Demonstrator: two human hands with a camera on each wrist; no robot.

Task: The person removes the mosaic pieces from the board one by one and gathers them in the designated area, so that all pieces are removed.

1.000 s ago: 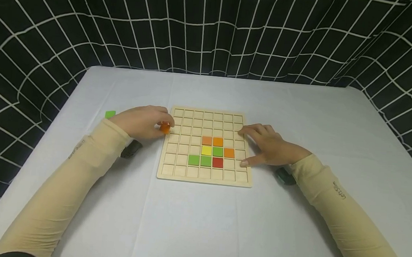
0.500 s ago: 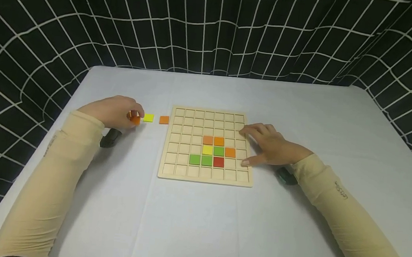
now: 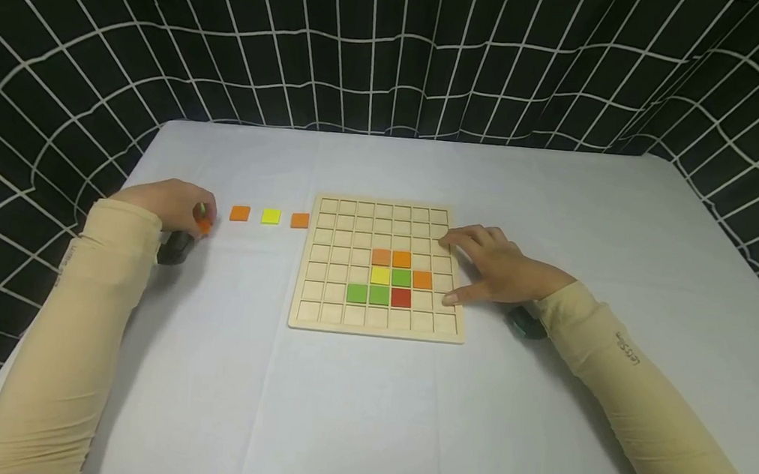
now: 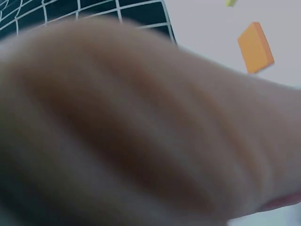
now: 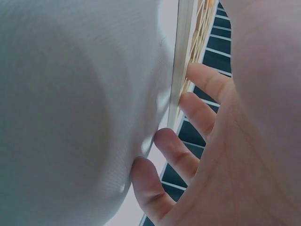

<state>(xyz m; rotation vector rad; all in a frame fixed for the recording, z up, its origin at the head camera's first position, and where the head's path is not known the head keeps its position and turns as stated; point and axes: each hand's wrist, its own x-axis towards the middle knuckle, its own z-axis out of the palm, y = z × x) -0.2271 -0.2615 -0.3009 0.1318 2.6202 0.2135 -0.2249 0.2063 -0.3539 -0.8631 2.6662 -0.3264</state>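
Observation:
My left hand (image 3: 175, 204) is at the far left of the table, its fingers curled and pinching a small orange square tile (image 3: 204, 227). A bit of green shows between those fingers; whether it is held or lies on the table, I cannot tell. Beside that hand a row of an orange tile (image 3: 239, 213), a yellow tile (image 3: 270, 217) and another orange tile (image 3: 299, 220) leads to the wooden grid board (image 3: 333, 322). My right hand (image 3: 502, 266) rests with spread fingers at the board's right edge. In the left wrist view the hand hides the held tile.
Several coloured tiles sit in the board's squares, among them a red tile (image 3: 400, 297) and a yellow tile (image 3: 380, 275). White cloth (image 3: 351, 408) covers the table. A black curtain with white grid lines (image 3: 396, 50) hangs behind and at the sides.
My left hand has moved left, away from the board, and an orange tile, a yellow tile and another orange tile now show in a row where it passed. The right hand stays put.

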